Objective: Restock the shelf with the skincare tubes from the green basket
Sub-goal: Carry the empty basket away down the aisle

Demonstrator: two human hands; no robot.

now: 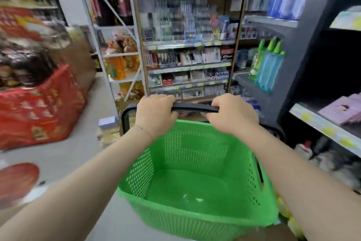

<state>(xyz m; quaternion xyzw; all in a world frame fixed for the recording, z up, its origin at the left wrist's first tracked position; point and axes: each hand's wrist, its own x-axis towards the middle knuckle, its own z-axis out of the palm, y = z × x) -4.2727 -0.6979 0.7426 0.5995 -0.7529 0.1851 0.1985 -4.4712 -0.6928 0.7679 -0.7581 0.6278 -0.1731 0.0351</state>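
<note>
Tall store shelf of small packaged goods [187,55] straight ahead, blurred. Red printed cartons [39,108] stacked at left. Green perforated plastic basket [195,149] hangs before body, in front of shelf, smooth green bottom showing. Left hand [156,113], right hand [232,113] both curled round black plastic basket handle [195,107], hands apart. Thin bracelet [139,127] on left wrist.

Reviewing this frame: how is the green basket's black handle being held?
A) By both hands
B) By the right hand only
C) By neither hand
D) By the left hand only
A: the left hand and the right hand both curl round the black handle, side by side above the green basket.
</note>
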